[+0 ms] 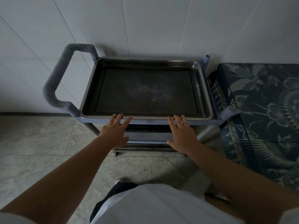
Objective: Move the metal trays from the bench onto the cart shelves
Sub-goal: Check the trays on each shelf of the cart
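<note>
A dark rectangular metal tray [200, 81] lies flat on the top shelf of a blue-grey cart [161, 122], filling it almost edge to edge. My left hand [115, 130] and my right hand [182, 131] are both spread flat, fingers apart, with the fingertips at the tray's near rim. Neither hand grips anything. Under the top shelf, lower cart shelves [148, 135] show as narrow strips between my hands; what lies on them is hidden.
The cart's padded push handle [55, 81] sticks out on the left. A white panelled wall stands right behind the cart. A bench under a blue patterned cloth [265, 110] touches the cart's right side. Pale tiled floor [35, 151] spreads left and toward me.
</note>
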A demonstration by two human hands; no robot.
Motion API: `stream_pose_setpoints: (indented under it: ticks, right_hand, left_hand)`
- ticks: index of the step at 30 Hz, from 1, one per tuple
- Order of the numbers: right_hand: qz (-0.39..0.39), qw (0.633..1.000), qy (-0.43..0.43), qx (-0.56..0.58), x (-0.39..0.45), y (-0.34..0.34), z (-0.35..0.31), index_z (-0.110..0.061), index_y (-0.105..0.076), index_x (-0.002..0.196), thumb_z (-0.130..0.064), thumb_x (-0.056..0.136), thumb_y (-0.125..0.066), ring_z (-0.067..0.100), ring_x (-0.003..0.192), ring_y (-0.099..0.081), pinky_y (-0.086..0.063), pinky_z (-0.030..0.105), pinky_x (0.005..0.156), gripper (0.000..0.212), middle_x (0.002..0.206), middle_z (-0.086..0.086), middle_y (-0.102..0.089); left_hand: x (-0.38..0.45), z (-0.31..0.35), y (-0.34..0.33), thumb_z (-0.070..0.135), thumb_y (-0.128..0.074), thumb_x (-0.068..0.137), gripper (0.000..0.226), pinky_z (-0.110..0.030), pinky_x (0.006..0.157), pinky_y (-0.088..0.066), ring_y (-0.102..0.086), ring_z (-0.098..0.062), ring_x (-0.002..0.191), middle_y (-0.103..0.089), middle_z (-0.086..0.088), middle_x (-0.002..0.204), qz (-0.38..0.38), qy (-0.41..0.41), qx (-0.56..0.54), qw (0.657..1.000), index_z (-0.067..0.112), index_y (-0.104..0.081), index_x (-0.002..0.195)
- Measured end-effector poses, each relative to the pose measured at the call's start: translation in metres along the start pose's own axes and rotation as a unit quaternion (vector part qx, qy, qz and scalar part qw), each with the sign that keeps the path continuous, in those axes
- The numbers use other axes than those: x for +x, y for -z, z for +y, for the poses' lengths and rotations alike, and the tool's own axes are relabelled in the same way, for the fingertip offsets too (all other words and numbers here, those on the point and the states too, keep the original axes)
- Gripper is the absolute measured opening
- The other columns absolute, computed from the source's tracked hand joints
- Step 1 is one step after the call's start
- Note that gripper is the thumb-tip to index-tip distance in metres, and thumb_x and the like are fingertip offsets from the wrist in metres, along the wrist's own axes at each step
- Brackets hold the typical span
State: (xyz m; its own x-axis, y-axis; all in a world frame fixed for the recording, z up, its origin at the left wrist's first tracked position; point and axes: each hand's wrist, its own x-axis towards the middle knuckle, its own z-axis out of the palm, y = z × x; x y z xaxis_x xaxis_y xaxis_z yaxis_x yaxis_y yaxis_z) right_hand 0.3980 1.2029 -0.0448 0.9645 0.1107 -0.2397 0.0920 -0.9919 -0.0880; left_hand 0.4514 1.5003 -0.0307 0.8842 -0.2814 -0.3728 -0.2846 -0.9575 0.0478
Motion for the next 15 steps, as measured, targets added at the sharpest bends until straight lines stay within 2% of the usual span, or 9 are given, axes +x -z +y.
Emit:
stream_pose_setpoints:
  ticks: [3,5,10,12,15]
  right_hand:
    - [0.013,1.0,-0.007,0.0,-0.002,-0.002,-0.002,-0.023,0.001,0.155,-0.058,0.082,-0.065,0.04,0.149,-0.002,-0.033,0.054,0.111,0.104,0.164,0.011,-0.008]
    - [0.02,1.0,-0.009,0.006,-0.003,-0.004,-0.006,-0.022,-0.002,0.156,-0.057,0.082,-0.065,0.04,0.149,-0.002,-0.031,0.056,0.113,0.104,0.165,0.012,-0.007]
    - [-0.001,0.999,0.047,0.004,-0.021,-0.03,-0.013,-0.029,0.009,0.155,-0.054,0.082,-0.065,0.032,0.15,0.013,-0.003,0.058,0.117,0.108,0.163,0.005,0.021]
    - [-0.046,0.997,0.066,0.005,-0.027,-0.048,-0.015,-0.03,0.013,0.154,-0.059,0.083,-0.062,0.03,0.15,0.014,-0.007,0.058,0.119,0.107,0.159,0.003,0.028]
    - [-0.088,0.995,0.027,0.038,-0.026,-0.068,-0.018,-0.033,0.019,0.152,-0.07,0.079,-0.056,0.029,0.151,0.013,-0.011,0.058,0.118,0.111,0.162,0.003,0.025]
  left_hand:
    - [-0.002,0.005,-0.002,0.054,-0.062,0.089,0.1,-0.057,0.114,-0.034,0.011,-0.034,0.154,0.007,-0.006,0.169,0.006,0.006,-0.007,1.0,0.04,0.011,0.157]
    - [-0.004,0.008,-0.005,0.055,-0.06,0.09,0.101,-0.056,0.117,-0.028,0.013,-0.036,0.154,0.012,-0.007,0.169,0.011,0.011,-0.006,1.0,0.038,0.013,0.157]
    - [-0.022,0.024,-0.031,0.059,-0.054,0.09,0.105,-0.058,0.121,-0.007,0.026,-0.039,0.148,0.038,-0.015,0.16,0.004,-0.001,0.0,1.0,0.036,0.027,0.153]
    - [-0.029,0.027,-0.046,0.064,-0.049,0.091,0.103,-0.057,0.122,-0.004,0.026,-0.038,0.148,0.038,-0.013,0.159,-0.015,-0.012,0.008,1.0,0.035,0.032,0.149]
    - [-0.033,0.023,-0.064,0.066,-0.046,0.092,0.099,-0.057,0.121,-0.005,0.024,-0.037,0.149,0.035,-0.01,0.16,-0.037,-0.025,0.009,0.999,0.038,0.027,0.151]
